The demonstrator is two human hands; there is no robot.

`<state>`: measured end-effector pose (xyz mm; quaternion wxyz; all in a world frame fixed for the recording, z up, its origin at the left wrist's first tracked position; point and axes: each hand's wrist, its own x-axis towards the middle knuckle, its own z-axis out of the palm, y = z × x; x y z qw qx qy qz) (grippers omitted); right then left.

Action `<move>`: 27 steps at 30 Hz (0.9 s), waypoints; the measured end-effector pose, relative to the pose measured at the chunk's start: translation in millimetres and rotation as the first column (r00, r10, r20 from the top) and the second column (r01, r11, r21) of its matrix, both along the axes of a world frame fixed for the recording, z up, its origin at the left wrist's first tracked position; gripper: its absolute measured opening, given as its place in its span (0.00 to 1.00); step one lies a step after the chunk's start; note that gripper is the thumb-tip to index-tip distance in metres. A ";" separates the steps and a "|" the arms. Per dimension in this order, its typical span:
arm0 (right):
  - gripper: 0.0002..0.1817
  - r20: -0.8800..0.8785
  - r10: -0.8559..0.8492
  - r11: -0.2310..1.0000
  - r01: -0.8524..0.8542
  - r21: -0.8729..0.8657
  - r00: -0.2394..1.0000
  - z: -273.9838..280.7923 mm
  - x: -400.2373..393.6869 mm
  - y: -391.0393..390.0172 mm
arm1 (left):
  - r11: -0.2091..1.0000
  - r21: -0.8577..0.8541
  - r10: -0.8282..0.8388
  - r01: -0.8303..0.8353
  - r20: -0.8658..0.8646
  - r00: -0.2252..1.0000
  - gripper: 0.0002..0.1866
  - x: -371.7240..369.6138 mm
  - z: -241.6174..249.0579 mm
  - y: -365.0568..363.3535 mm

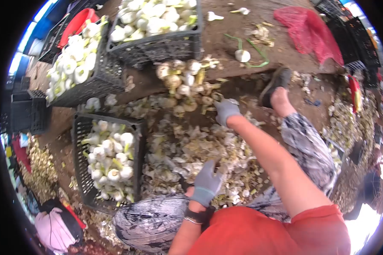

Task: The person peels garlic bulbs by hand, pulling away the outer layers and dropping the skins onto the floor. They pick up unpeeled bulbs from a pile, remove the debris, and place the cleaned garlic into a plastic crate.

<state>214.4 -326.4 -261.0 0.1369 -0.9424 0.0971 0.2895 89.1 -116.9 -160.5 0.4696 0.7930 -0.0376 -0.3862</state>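
My right hand (227,111), in a grey glove, reaches to the right edge of a heap of untrimmed garlic bulbs (184,87) on the raised boards. Its fingertips are next to a garlic stem, and whether they grip it cannot be made out. Lower down, my left hand (208,183), gloved in grey with a dark band at the wrist, hovers over loose garlic skins (200,146). Its fingers are a little apart and nothing shows between them. Left of it stands a black crate (141,140) holding cleaned garlic bulbs (110,159).
Two more black crates (161,52) full of white garlic stand on the boards at upper left. A single bulb with green leaves (242,55) and a red mesh sack (310,32) lie at upper right. My sandalled foot (276,87) rests by the boards' edge.
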 end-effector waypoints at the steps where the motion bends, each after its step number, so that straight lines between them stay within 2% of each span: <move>1: 0.22 0.029 -0.100 0.994 0.100 -0.032 0.995 -11.4 -2.0 16.4 | 0.999 0.030 -0.017 0.016 0.025 1.000 0.23 2.1 -0.1 0.9; 2: 0.23 0.058 -0.202 0.976 0.206 -0.069 0.978 -18.1 -4.6 27.5 | 1.000 0.011 0.028 -0.028 -0.019 0.999 0.24 1.6 -4.3 1.4; 3: 0.23 0.057 -0.197 0.978 0.201 -0.060 0.979 -29.4 -11.1 29.5 | 0.998 0.019 0.056 -0.055 -0.041 0.998 0.24 2.6 -5.8 1.0; 5: 0.22 0.090 -0.573 0.813 0.550 0.193 0.815 -42.1 -23.8 24.3 | 0.996 0.019 0.082 -0.081 -0.055 0.995 0.24 5.7 -7.6 -1.4; 6: 0.22 0.098 -0.572 0.814 0.548 0.194 0.815 -37.4 -34.2 23.0 | 0.995 0.024 0.093 -0.093 0.030 0.995 0.25 7.1 -8.2 -3.1; 7: 0.22 0.136 -0.622 0.756 0.546 0.362 0.771 -30.9 -46.4 24.4 | 0.994 0.027 0.106 -0.110 0.118 0.987 0.27 8.7 -8.2 -4.6; 8: 0.22 0.156 -0.671 0.679 0.516 0.523 0.724 -22.9 -59.6 30.4 | 0.993 0.025 0.113 -0.117 0.127 0.985 0.27 9.8 -6.5 -6.9; 9: 0.20 -0.148 -0.794 0.361 0.654 0.665 0.589 3.5 -70.9 42.0 | 0.986 0.146 0.033 -0.079 0.291 0.956 0.29 10.7 -4.2 -10.2; 10: 0.18 -0.462 -0.780 -0.004 0.735 0.678 0.422 33.2 -82.9 57.1 | 0.961 0.269 -0.067 -0.059 0.434 0.899 0.31 10.7 -1.5 -12.6; 11: 0.17 -0.549 -0.750 -0.155 0.710 0.687 0.368 44.1 -103.3 72.5 | 0.962 0.265 -0.064 -0.062 0.441 0.895 0.31 9.5 -2.9 -12.9; 12: 0.17 -0.633 -0.707 -0.303 0.672 0.675 0.317 57.0 -117.9 83.4 | 0.955 0.276 -0.061 -0.106 0.535 0.843 0.33 7.1 -6.2 -13.0; 13: 0.17 -0.628 -0.712 -0.301 0.672 0.677 0.314 66.6 -127.4 87.6 | 0.948 0.282 -0.063 -0.146 0.617 0.784 0.35 1.3 -8.1 -13.3; 14: 0.16 -0.619 -0.719 -0.320 0.640 0.699 0.317 81.4 -136.4 91.5 | 0.952 0.275 -0.064 -0.137 0.615 0.786 0.35 -1.4 -4.7 -10.6; 16: 0.15 -0.605 -0.733 -0.338 0.605 0.721 0.311 95.6 -154.1 85.7 | 0.997 0.046 0.027 -0.068 0.600 0.799 0.37 0.3 2.4 1.1; 17: 0.15 -0.337 -0.766 -0.001 0.525 0.851 0.547 98.3 -155.2 75.3 | 0.999 0.007 0.025 -0.034 0.550 0.835 0.37 0.0 8.5 3.6; 18: 0.16 -0.047 -0.676 0.332 0.361 0.871 0.735 101.7 -155.1 65.8 | 1.000 -0.001 0.024 -0.028 0.550 0.835 0.37 -2.1 12.3 2.5; 19: 0.15 -0.021 -0.639 0.373 0.333 0.866 0.769 132.2 -150.6 64.8 | 0.988 -0.152 0.092 -0.029 0.429 0.899 0.36 -5.0 16.2 1.1; 20: 0.15 -0.016 -0.643 0.375 0.333 0.865 0.766 132.0 -153.2 61.1 | 0.954 -0.296 0.139 -0.049 0.294 0.946 0.36 -8.7 19.9 1.5; 22: 0.13 0.038 -0.529 0.602 0.343 0.721 0.848 127.2 -157.6 58.1 | 0.970 -0.240 0.090 -0.027 0.255 0.963 0.34 -13.9 36.1 6.0; 23: 0.09 0.040 -0.573 0.550 0.348 0.759 0.819 143.9 -158.3 59.6 | 0.937 -0.327 0.185 -0.125 0.159 0.970 0.35 -15.2 48.0 6.8; 24: 0.09 0.046 -0.575 0.550 0.344 0.761 0.817 148.4 -161.2 61.5 | 0.888 -0.401 0.268 -0.225 0.052 0.962 0.36 -17.0 55.4 7.8; 25: 0.09 0.077 -0.600 0.513 0.309 0.801 0.797 151.7 -165.4 64.2 | 0.904 -0.392 0.262 -0.172 0.191 0.946 0.36 -19.9 58.3 10.0; 26: 0.09 0.105 -0.625 0.476 0.270 0.837 0.774 153.9 -170.0 66.8 | 0.905 -0.391 0.260 -0.169 0.195 0.945 0.36 -22.0 59.9 13.4; 27: 0.09 0.118 -0.654 0.429 0.238 0.871 0.747 157.1 -174.7 69.6 | 0.839 -0.477 0.294 -0.263 -0.011 0.956 0.36 -23.5 60.0 17.9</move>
